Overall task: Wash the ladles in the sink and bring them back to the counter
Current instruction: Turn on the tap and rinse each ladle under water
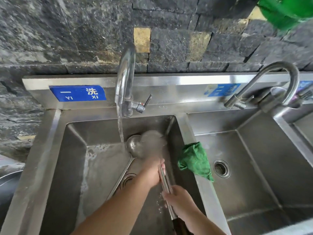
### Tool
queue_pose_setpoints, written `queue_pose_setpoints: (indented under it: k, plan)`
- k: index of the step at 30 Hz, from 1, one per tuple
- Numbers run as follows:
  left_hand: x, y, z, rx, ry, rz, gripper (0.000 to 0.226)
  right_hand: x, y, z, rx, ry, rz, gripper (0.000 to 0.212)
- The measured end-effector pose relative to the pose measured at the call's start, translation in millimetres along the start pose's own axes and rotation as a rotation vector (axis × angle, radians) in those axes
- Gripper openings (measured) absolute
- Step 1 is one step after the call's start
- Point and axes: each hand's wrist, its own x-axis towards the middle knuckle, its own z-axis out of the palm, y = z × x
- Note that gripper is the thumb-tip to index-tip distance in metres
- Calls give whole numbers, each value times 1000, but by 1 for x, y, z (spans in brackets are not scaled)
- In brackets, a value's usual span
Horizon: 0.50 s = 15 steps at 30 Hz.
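Two steel ladles are in the left sink basin (71, 160). One ladle (133, 146) lies with its round bowl under the running water and its handle slanting down to the left. The other ladle (165, 181) is held over the basin; its bowl is a motion blur near the far wall. My right hand (179, 200) grips its handle just above the dark grip. My left hand (152, 173) wraps the same handle higher up, close to the bowl. Water streams from the left faucet (124, 77) into the basin.
A crumpled green cloth (194, 160) hangs over the divider between the basins. The right basin (254, 175) has an open drain, with a second faucet (277, 82) behind it. A dark stone wall backs the sink. A metal rim shows at the far left edge.
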Motion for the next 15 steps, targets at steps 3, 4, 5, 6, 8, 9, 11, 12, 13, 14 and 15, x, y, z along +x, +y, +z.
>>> queue_pose_setpoints:
  k: [3,4,5,6,8,9,11,12,13,14,15]
  plan:
    - [15,-18,11,5,-28,-4,27,8,8,-4,-73,82,33,7]
    - [18,-23,14,-13,-36,-15,27,14,12,-4,-87,107,47,10]
    - [20,-27,16,-19,-38,-26,24,19,13,-6,-113,134,51,12]
    - [23,-31,17,-17,-39,-42,19,24,14,-8,-147,159,56,14]
    - [26,-39,14,-12,-61,-94,13,33,14,-11,-181,170,64,18]
    - [28,-43,12,-10,-80,-124,23,38,15,-12,-180,174,69,19]
    - [33,-52,5,-10,-110,-157,36,48,16,-12,-183,188,76,22]
    - [33,-55,2,-2,-117,-166,38,53,16,-11,-191,192,72,24]
    - [34,-59,-1,18,-122,-175,39,58,17,-10,-193,191,68,26]
    - [36,-62,-3,50,-122,-179,41,62,16,-9,-198,184,61,27]
    - [35,-64,-7,98,-116,-179,43,64,14,-5,-205,169,58,29]
